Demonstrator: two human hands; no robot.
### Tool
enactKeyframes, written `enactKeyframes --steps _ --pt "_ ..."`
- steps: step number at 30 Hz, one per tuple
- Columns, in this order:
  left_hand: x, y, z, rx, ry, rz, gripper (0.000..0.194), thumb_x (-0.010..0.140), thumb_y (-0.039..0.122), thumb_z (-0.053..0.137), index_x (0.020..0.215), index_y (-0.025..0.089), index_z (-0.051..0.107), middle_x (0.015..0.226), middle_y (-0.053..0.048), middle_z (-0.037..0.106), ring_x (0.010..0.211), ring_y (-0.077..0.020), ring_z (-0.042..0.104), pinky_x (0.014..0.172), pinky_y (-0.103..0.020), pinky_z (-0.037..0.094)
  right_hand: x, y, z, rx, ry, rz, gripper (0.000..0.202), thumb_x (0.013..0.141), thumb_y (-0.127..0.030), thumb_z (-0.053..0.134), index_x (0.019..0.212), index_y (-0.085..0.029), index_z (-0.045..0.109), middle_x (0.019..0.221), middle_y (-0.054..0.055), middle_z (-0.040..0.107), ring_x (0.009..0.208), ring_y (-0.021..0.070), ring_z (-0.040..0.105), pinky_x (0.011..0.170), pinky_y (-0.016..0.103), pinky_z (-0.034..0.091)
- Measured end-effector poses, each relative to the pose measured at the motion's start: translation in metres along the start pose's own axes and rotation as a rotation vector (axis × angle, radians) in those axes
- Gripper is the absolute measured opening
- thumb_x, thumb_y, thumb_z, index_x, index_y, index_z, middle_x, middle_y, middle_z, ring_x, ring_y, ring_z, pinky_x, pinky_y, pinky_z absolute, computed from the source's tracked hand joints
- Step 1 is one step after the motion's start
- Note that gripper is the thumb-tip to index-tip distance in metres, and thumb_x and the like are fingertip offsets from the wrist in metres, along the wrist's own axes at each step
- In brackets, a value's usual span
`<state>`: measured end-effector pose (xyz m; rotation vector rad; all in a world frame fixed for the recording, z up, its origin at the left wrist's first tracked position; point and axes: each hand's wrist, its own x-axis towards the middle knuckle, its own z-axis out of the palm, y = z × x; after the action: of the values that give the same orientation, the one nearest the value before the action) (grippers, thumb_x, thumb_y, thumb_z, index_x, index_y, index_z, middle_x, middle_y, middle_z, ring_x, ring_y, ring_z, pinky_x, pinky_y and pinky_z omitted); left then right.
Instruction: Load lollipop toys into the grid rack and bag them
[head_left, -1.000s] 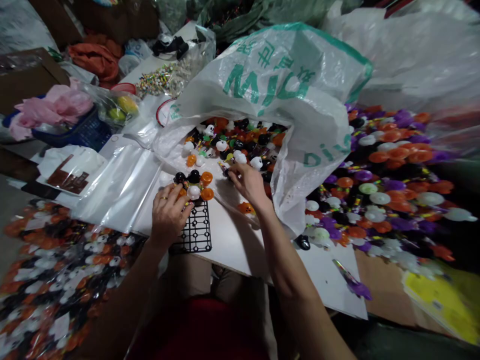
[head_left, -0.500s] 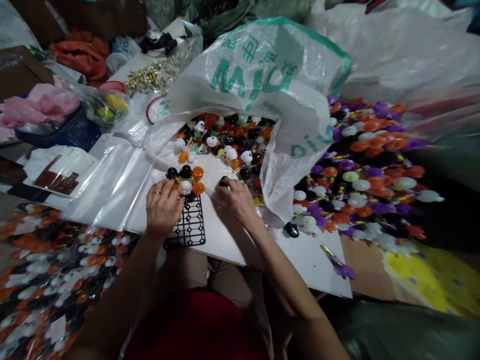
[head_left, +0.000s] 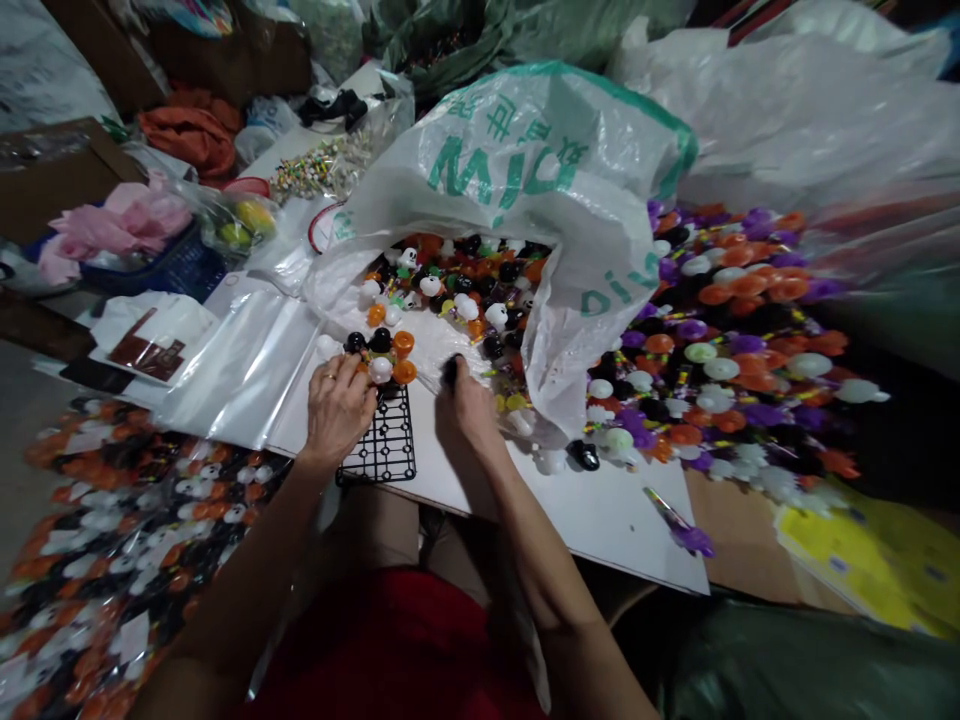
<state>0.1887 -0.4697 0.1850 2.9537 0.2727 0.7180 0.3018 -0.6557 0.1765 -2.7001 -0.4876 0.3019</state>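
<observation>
Here, a black plastic grid tray (head_left: 379,445) lying flat on the white table (head_left: 600,510), its far rows filled with black, orange and white toy heads, left hand (head_left: 339,405) curled, fingertips on those heads, right hand (head_left: 466,405) pinching a small black toy piece (head_left: 451,369) just beside the tray.

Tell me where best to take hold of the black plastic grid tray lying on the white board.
Probably the black plastic grid tray by its bare near edge, from the person's side: its far rows carry round toys, and the left hand rests on its left edge.
</observation>
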Motion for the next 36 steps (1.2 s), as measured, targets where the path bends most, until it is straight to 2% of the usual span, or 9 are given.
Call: enactKeyframes --steps 3,6,9,13,19,24,29,32,36 --pt "0.0 0.0 -0.002 -0.022 -0.008 0.005 0.02 0.092 0.027 0.05 0.097 0.017 0.067 0.132 -0.012 0.063 0.126 -0.0317 0.054 0.105 -0.049 0.041 -0.007 0.001 0.008 0.459 0.182 -0.079 0.058 0.085 -0.03 0.059 0.139 -0.013 0.046 0.091 0.008 0.072 0.075 0.0211 0.066 0.072 0.033 0.052" --pt "0.0 0.0 -0.002 -0.008 -0.008 0.003 0.021 0.093 0.027 0.049 0.095 0.017 0.067 0.132 -0.012 0.064 0.126 -0.032 0.054 0.105 -0.048 0.04 -0.022 -0.012 0.037 0.821 0.166 -0.193 0.037 0.079 -0.039 0.064 0.109 -0.018 0.064 0.086 0.004 0.071 0.073 0.0192 0.064 0.071 0.033 0.054" --pt "-0.001 -0.002 -0.002 0.0 -0.01 -0.002 0.021 0.093 0.027 0.048 0.095 0.017 0.067 0.131 -0.012 0.064 0.125 -0.0315 0.055 0.106 -0.047 0.04 -0.03 -0.026 0.075 0.932 0.078 -0.153 0.024 0.078 -0.04 0.063 0.087 -0.019 0.064 0.082 0.004 0.071 0.074 0.0197 0.065 0.073 0.033 0.055" --pt "-0.002 -0.003 -0.001 -0.025 -0.022 0.009 0.021 0.093 0.027 0.049 0.097 0.017 0.067 0.134 -0.011 0.063 0.128 -0.0299 0.053 0.108 -0.046 0.038 -0.022 -0.033 0.096 0.895 0.064 -0.163 0.022 0.08 -0.038 0.063 0.091 -0.018 0.063 0.09 0.006 0.072 0.082 0.0203 0.066 0.08 0.033 0.053" --pt "-0.003 -0.007 -0.004 -0.075 -0.016 0.011 0.027 0.096 0.031 0.046 0.097 0.016 0.069 0.13 -0.012 0.065 0.127 -0.0302 0.054 0.108 -0.046 0.039 -0.013 -0.058 0.073 0.252 -0.137 -0.318 0.029 0.084 -0.009 0.048 0.109 -0.013 0.062 0.104 0.014 0.071 0.091 0.0232 0.067 0.081 0.031 0.05" --pt "0.003 -0.009 -0.005 -0.105 -0.035 0.012 0.04 0.089 0.048 0.057 0.107 0.015 0.07 0.139 -0.018 0.058 0.134 -0.0377 0.047 0.11 -0.054 0.036 -0.005 -0.079 0.056 0.105 -0.24 -0.368 0.03 0.095 -0.014 0.043 0.12 -0.008 0.059 0.107 0.016 0.07 0.093 0.0251 0.066 0.082 0.033 0.048" --pt "0.006 -0.005 0.004 -0.074 0.006 -0.031 0.039 0.089 0.048 0.057 0.105 0.015 0.069 0.133 -0.019 0.061 0.13 -0.0382 0.05 0.107 -0.055 0.036 -0.005 -0.013 0.005 0.135 -0.22 -0.488 0.031 0.093 -0.009 0.049 0.121 -0.013 0.061 0.112 0.009 0.068 0.095 0.0173 0.062 0.083 0.025 0.046" --pt "0.005 -0.002 0.003 -0.08 0.03 -0.026 0.039 0.089 0.052 0.058 0.102 0.016 0.068 0.133 -0.017 0.062 0.128 -0.0364 0.051 0.107 -0.053 0.037 0.001 0.032 -0.028 -0.211 -0.054 -0.329 0.027 0.092 -0.006 0.047 0.11 -0.008 0.067 0.115 0.018 0.064 0.104 0.026 0.057 0.09 0.035 0.042" --pt "0.014 -0.004 -0.014 -0.105 0.108 -0.055 0.036 0.088 0.05 0.061 0.103 0.018 0.066 0.138 -0.017 0.058 0.129 -0.0344 0.052 0.111 -0.056 0.033 0.011 0.036 -0.031 -0.473 -0.062 -0.419 0.024 0.094 -0.011 0.047 0.103 -0.01 0.069 0.114 0.018 0.063 0.111 0.0306 0.052 0.102 0.043 0.031"
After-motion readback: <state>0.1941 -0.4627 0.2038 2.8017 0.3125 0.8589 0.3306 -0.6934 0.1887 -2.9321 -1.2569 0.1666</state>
